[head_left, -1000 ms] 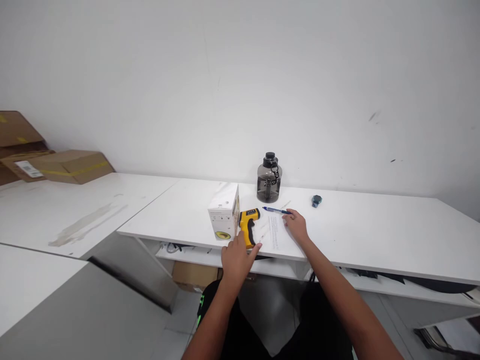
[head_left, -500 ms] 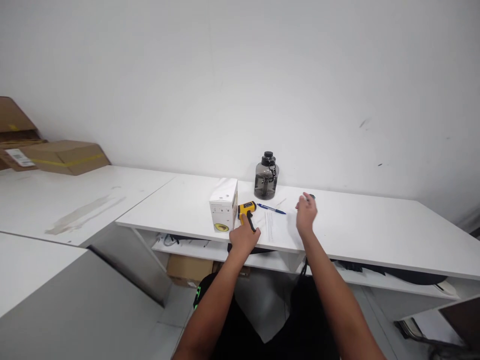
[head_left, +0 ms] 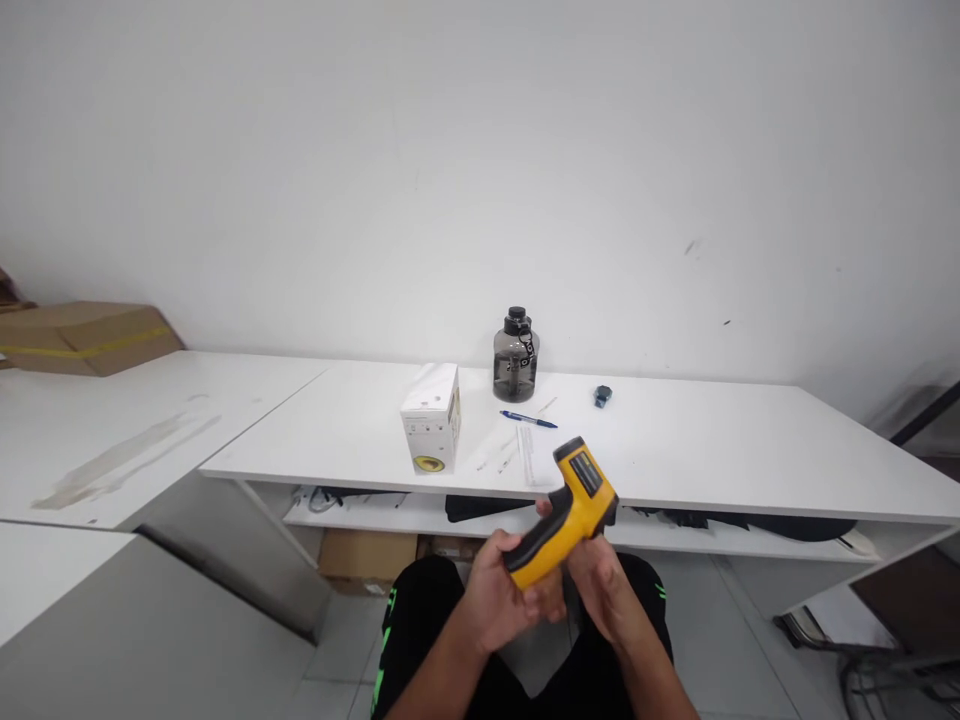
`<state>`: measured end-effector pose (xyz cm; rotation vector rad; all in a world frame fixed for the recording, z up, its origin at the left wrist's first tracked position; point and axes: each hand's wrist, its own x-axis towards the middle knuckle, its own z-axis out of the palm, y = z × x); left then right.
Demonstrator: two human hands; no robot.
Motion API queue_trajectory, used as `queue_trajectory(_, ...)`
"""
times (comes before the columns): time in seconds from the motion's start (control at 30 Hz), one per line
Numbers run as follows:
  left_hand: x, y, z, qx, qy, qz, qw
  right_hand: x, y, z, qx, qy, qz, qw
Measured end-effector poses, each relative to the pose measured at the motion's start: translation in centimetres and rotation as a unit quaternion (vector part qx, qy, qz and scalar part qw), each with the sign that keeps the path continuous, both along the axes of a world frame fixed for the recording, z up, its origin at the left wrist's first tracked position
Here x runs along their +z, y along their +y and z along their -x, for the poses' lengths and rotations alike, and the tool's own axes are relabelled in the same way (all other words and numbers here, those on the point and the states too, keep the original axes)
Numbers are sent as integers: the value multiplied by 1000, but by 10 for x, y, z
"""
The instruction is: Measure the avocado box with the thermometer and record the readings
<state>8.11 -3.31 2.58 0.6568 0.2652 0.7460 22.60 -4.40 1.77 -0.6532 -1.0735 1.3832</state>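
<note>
Biggest first: a scuffed white wall (head_left: 480,200) fills everything beyond the grip. Closer in, the long white desk (head_left: 712,440) runs just past the hands, its near edge right behind the tool. Way off to the left of the grip there's a taped cardboard box (head_left: 82,335) on another white surface. Person's dark-clad legs (head_left: 420,620) are right under the hands.

Next size down, the white box with an avocado on it (head_left: 429,425) stands left of the grip and farther out. The smoky jug (head_left: 515,365) is farther still, near the wall.

The left hand (head_left: 499,600) is wrapped around the handle end of the yellow-and-black gun-shaped tool (head_left: 559,520), so the tool's held up off the desk over the lap, tilted, screen side showing. Right hand (head_left: 606,585) is half curled under the head end; its fingers are partly hidden, so I can't tell if it's actually gripping or just touching.

Small stuff: a printed paper (head_left: 526,458) lies flat just beyond the tool, the blue pen (head_left: 529,419) a bit past that, and a little dark teal gadget (head_left: 602,396) sits beyond the right hand.
</note>
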Motion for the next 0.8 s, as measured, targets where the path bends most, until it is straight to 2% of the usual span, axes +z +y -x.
queue_trajectory(0.07, -6, -12, -5, -27, 46, -26, 998, 9, -3, -1, -36, 12, 15, 999)
queue_trajectory(0.1, -8, -14, -4, -12, 98, -59, 993, 11, -5, -2, -53, 11, 25, 998)
queue_trajectory(0.13, -9, -13, -1, 31, 171, -104, 979, 10, -8, -3, -64, 6, 33, 997)
queue_trajectory(0.17, -11, -9, 5, 106, 257, -155, 948, 8, -11, -4, -66, 0, 38, 997)
queue_trajectory(0.2, -11, -2, 13, 204, 344, -203, 894, 5, -14, -5, -66, -3, 42, 997)
queue_trajectory(0.23, -11, 7, 23, 318, 427, -243, 811, 1, -17, -6, -65, -1, 45, 997)
queue_trajectory(0.27, -11, 19, 34, 431, 486, -266, 712, -4, -19, -6, -62, 4, 51, 997)
queue_trajectory(0.33, -9, 48, 56, 576, 550, -284, 534, -12, -24, -5, -57, 11, 72, 996)
queue_trajectory(0.37, -7, 63, 65, 622, 568, -283, 459, -16, -25, -4, -60, 10, 83, 995)
queue_trajectory(0.4, -6, 79, 72, 646, 580, -283, 408, -19, -26, -3, -69, 1, 91, 993)
queue_trajectory(0.43, -6, 93, 78, 654, 585, -284, 387, -21, -26, -1, -86, -18, 92, 992)
queue_trajectory(0.47, -7, 106, 81, 653, 585, -278, 392, -22, -25, -1, -114, -49, 85, 989)
queue_trajectory(0.5, -8, 118, 83, 652, 579, -266, 412, -23, -24, -1, -147, -89, 64, 983)
queue_trajectory(0.57, -12, 133, 83, 664, 552, -234, 447, -21, -20, -3, -211, -177, -18, 961)
queue_trajectory(0.63, -15, 136, 81, 679, 516, -208, 479, -18, -14, -7, -237, -241, -113, 934)
queue_trajectory(0.7, -15, 129, 79, 689, 468, -198, 516, -15, -8, -10, -184, -260, -137, 938)
queue_trajectory(0.8, -10, 100, 73, 686, 379, -192, 590, -10, -1, -9, -39, -232, -39, 971)
